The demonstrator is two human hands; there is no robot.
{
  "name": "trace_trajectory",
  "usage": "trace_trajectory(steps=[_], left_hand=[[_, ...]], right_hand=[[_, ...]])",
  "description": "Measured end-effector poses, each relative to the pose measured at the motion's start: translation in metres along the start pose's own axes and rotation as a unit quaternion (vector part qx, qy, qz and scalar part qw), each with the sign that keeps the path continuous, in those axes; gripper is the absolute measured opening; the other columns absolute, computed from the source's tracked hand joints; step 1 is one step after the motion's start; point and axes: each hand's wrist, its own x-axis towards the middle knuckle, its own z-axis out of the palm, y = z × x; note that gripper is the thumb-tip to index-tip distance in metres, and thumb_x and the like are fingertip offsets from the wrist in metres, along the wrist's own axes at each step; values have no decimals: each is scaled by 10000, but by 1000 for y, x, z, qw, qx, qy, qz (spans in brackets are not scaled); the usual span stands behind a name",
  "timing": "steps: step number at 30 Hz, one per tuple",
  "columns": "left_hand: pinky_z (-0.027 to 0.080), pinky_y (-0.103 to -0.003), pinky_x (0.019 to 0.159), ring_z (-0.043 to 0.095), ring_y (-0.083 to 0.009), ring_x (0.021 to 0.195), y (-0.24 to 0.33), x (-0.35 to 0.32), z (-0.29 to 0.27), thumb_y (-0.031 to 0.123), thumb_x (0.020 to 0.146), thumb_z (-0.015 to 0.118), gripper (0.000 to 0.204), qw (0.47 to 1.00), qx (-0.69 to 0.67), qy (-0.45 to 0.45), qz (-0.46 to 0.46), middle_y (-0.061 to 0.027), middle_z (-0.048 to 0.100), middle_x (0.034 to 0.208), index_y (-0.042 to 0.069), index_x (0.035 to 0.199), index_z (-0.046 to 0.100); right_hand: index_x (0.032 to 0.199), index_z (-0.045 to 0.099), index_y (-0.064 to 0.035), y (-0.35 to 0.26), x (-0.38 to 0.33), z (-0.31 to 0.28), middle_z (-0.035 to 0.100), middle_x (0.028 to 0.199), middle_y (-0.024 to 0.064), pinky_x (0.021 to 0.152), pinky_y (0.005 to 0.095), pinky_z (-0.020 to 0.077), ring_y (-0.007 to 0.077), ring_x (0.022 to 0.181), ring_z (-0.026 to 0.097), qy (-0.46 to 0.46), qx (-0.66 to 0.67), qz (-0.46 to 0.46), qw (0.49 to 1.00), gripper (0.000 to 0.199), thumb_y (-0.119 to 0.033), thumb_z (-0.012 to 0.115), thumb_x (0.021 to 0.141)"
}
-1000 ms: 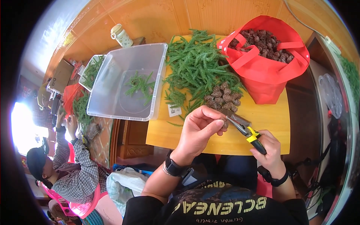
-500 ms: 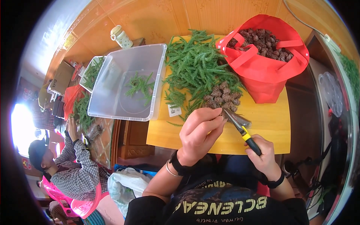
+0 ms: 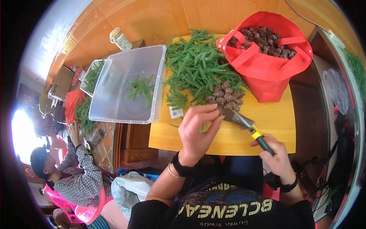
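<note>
Right hand (image 3: 277, 155) has its fingers wrapped round the yellow-and-black pliers (image 3: 256, 135), nose near the heaped pinecones (image 3: 227, 95) on the tabletop (image 3: 171, 138); and here's the left hand (image 3: 197, 133), close beside that heap, fingers curled, whether gripping anything I can't tell!

Anything in the left hand (image 3: 196, 131) is hidden; the right hand (image 3: 278, 157) partly covers the pliers (image 3: 256, 134).

Room: home-like, set up as a small craft workshop
Wall (image 3: 160, 19): wood-toned, 12 o'clock
Yellow table (image 3: 171, 137): heaped greenery (image 3: 194, 61), 12 o'clock
Red bag (image 3: 267, 87): full of pine cones (image 3: 263, 40), 2 o'clock
Co-worker (image 3: 80, 187): seated at second table (image 3: 107, 139), 8 o'clock
</note>
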Motion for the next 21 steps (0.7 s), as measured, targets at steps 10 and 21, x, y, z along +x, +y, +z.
trace_trajectory(steps=[10, 21], left_hand=[[496, -246, 767, 595, -140, 895, -31, -15, -14, 71, 913, 517, 143, 724, -483, -52, -490, -54, 606, 939, 82, 1039, 451], [521, -232, 779, 603, -139, 945, -46, -42, -3, 102, 906, 538, 71, 636, -538, -202, -515, -75, 605, 1027, 85, 970, 512]], right_hand=[[919, 544, 44, 86, -30, -51, 555, 957, 227, 857, 421, 395, 395, 977, 482, 60, -433, 93, 895, 208, -147, 557, 838], [1004, 542, 6, 61, -2, -39, 558, 1015, 211, 876, 398, 416, 387, 1025, 514, 39, -422, 59, 904, 265, -94, 617, 771]])
